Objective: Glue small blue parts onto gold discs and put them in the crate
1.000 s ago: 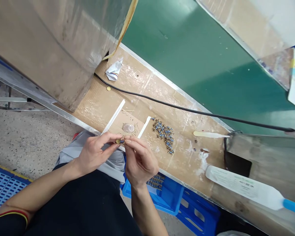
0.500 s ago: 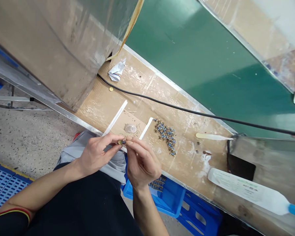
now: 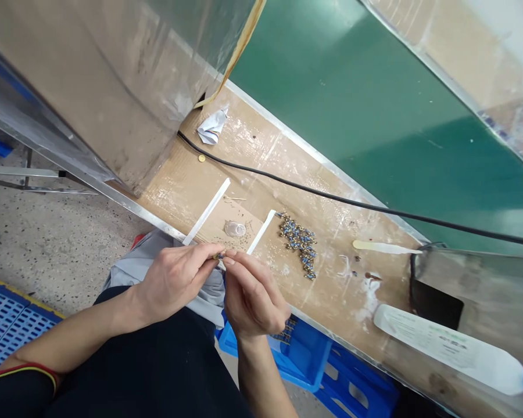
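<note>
one small blue-and-gold piece (image 3: 219,256), pinched between fingertips of left hand (image 3: 168,280) and right hand (image 3: 256,293), by tan bench (image 3: 174,186) edge; heap of blue-and-gold pieces (image 3: 303,242); clear plastic container (image 3: 235,229); long black cable (image 3: 383,207) crossing behind.

White bottle (image 3: 451,350), near right: printed label (image 3: 436,335) in green and dark lettering, too blurred to read.
Legible words or numbers: none.
</note>
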### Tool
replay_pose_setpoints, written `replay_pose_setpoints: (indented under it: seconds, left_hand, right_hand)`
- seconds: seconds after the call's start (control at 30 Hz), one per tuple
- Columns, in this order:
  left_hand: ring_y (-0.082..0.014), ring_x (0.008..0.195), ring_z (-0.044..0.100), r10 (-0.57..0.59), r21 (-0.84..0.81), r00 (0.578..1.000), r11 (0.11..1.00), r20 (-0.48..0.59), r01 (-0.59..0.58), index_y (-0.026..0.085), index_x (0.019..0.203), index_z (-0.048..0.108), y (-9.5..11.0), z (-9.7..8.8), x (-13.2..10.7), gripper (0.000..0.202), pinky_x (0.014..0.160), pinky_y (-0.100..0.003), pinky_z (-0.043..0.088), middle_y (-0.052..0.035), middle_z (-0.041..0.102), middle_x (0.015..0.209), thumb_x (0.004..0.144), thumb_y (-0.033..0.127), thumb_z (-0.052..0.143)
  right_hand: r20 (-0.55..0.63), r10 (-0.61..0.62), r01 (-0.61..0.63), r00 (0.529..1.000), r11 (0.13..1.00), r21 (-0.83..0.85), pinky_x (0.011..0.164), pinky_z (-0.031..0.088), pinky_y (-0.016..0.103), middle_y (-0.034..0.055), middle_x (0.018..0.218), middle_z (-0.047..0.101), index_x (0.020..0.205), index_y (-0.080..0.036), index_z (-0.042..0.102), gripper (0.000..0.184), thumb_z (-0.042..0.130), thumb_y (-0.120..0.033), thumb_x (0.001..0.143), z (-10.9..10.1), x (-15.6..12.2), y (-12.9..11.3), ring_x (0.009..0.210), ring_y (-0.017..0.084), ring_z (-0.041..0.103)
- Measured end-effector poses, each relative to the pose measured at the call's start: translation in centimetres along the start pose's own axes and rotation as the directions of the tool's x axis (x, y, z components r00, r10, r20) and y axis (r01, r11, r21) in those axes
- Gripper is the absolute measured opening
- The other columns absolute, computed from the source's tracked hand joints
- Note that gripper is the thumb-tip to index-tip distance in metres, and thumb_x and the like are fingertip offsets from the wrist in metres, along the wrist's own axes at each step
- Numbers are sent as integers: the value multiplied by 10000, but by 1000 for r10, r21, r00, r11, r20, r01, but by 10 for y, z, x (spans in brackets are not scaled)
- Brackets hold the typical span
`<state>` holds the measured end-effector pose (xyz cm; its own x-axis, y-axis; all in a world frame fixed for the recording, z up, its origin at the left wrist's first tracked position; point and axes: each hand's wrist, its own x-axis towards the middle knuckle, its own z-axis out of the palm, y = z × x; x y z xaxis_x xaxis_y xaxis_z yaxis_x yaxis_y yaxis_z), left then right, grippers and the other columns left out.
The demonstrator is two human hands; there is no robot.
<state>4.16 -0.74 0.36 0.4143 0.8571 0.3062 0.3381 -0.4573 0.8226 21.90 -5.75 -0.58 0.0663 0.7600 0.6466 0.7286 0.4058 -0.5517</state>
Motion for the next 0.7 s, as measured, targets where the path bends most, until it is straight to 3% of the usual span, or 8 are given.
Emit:
replay_pose_setpoints:
  seconds: [0.17, 0.5, 0.63, 0.7]
  left_hand:
    - [-198, 1066, 893, -59, -102, 997, 993, 41, 63, 170, 1389, 682, 8, -6, 0, 261, 939, -274, 701, -57, 891, 1199, 1139, 103, 652]
    - [-173, 937, 887, -6, -137, 997, 991, -80, -5, 189, 1263, 719, 13, -6, 2, 250, 874, -241, 686, -42, 895, 1093, 1068, 36, 691]
    - [-157, 937, 888, -39, -171, 995, 985, -95, 22, 199, 1229, 741, 11, -4, 0, 232, 883, -213, 685, -25, 900, 1082, 1058, 43, 719]
    - [-143, 931, 885, -70, -186, 994, 981, -89, 52, 208, 1222, 753, 10, -2, -1, 241, 876, -196, 684, -9, 900, 1078, 1056, 37, 713]
  right_hand:
    - [-25, -96, 95, 995, 995, -33, 895, 802, 426, 72, 1292, 881, 1453, -273, 803, 570, 845, 1, 955, -3, -7, 1, 1047, 277, 892]
    - [13, -152, 152, 988, 988, 20, 945, 811, 451, 94, 1407, 843, 1439, -239, 804, 588, 850, 37, 922, -7, -14, -9, 1143, 302, 879]
    - [2, -118, 118, 993, 991, 66, 890, 810, 448, 88, 1317, 873, 1448, -237, 798, 558, 852, -3, 944, -8, -10, -9, 1097, 287, 882]
    - [-18, -13, 15, 1000, 988, 157, 874, 800, 453, 75, 1238, 888, 1482, -253, 773, 545, 830, -38, 984, -8, -6, -7, 1064, 270, 880]
